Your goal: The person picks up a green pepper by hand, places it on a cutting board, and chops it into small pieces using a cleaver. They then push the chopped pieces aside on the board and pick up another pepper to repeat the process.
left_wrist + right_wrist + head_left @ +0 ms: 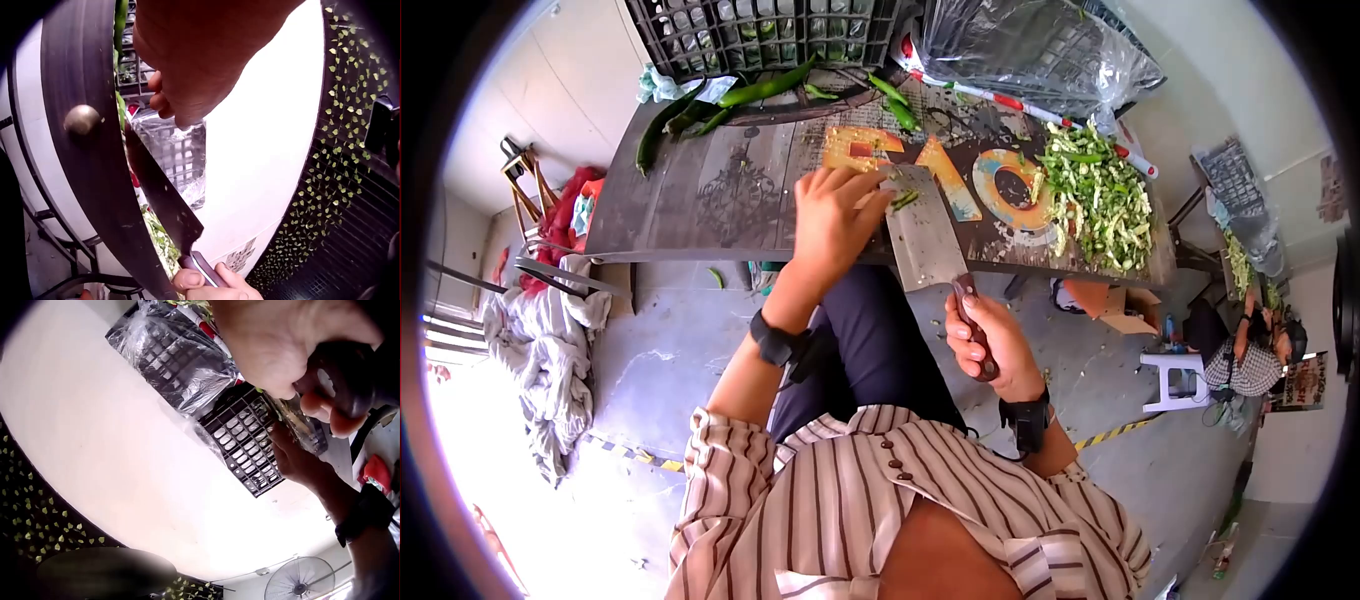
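Head view: widest, from above, facing forward and down over table, left hand, right hand. Left wrist: close, rolled sideways, facing right past table edge; shares cleaver with head. Right wrist: close, nearly inverted, facing far left; shares black crate with head.

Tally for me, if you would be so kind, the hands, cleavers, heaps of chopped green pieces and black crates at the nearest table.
Hands: 2 (left hand, right hand)
Cleaver: 1
Heap of chopped green pieces: 1
Black crates: 2 (left-side crate, plastic-covered crate)
Total: 6
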`<state>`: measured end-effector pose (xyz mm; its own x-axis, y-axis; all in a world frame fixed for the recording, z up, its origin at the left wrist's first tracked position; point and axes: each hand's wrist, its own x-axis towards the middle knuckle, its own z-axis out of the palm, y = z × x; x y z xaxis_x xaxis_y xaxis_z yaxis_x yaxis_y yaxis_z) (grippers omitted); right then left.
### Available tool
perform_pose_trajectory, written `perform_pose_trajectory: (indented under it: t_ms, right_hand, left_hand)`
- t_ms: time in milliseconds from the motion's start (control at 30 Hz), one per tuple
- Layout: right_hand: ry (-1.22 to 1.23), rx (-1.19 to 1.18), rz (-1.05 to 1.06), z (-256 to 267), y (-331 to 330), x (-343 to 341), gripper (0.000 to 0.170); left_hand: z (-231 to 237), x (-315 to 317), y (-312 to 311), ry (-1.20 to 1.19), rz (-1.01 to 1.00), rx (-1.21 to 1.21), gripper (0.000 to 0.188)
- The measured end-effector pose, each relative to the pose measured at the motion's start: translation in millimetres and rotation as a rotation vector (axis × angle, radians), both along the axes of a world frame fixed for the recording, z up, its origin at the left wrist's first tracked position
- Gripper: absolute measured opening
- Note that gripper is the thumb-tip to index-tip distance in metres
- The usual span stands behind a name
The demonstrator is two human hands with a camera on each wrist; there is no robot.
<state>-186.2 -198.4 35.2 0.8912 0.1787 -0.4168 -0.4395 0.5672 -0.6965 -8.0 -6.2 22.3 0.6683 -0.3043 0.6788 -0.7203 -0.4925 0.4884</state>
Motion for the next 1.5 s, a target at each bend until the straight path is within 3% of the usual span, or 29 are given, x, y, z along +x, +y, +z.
perform_pose_trajectory:
  t_ms: [300, 400, 433, 500, 533, 600, 633, 767, 1000, 1167, 1300, 1500]
  right_hand:
    - [0.028, -0.096, -0.049, 35.5, -39.8, -9.1, 0.023]
    - [0.018, -0.228, -0.077, 85.2, -56.6, 11.6, 0.023]
    - [-0.106, -0.274, -0.078, 113.6, -58.5, 24.8, 0.024]
    - [-0.445, -0.641, -0.207, 163.5, -66.4, 64.7, 0.022]
    - [-0.541, -0.636, -0.126, 182.6, -90.0, 92.4, 0.029]
    - [-0.441, -0.329, -0.259, 201.7, -119.3, 140.4, 0.022]
    - [-0.466, -0.469, -0.238, 197.7, -125.0, 137.8, 0.023]
    - [-0.255, -0.560, -0.375, 144.2, -111.4, 88.5, 0.023]
    - [-0.111, -0.402, -0.423, 40.4, -64.9, 13.9, 0.020]
    - [-0.069, -0.287, -0.356, 8.4, -42.6, 2.7, 0.020]
    - [-0.072, -0.204, -0.356, -4.8, -38.0, 2.4, 0.021]
    - [-0.038, -0.117, -0.343, -18.4, -42.0, -1.2, 0.022]
  left_hand:
    - [-17.8, 12.3, 58.4, -0.028, 0.319, -0.027, 0.014]
    - [-20.9, 12.3, 55.5, -0.016, 0.319, -0.049, 0.015]
    - [-21.4, 13.9, 54.5, -0.006, 0.323, -0.013, 0.015]
    - [-20.2, 15.2, 52.2, 0.001, 0.339, 0.017, 0.016]
    - [-19.9, 15.4, 51.8, -0.003, 0.348, 0.014, 0.016]
    - [-20.8, 13.2, 54.6, 0.018, 0.358, 0.000, 0.016]
    - [-19.3, 17.6, 55.7, 0.007, 0.372, -0.007, 0.016]
    - [-16.5, 10.0, 54.7, -0.010, 0.345, -0.042, 0.016]
    - [-14.3, 11.3, 60.7, 0.056, 0.264, -0.016, 0.020]
    - [18.4, 19.3, 39.0, 0.056, 0.075, -0.039, 0.024]
    - [22.6, 60.6, -5.6, -0.054, -0.116, 0.173, 0.032]
    - [7.6, 111.8, -63.3, -0.050, -0.055, 0.528, 0.051]
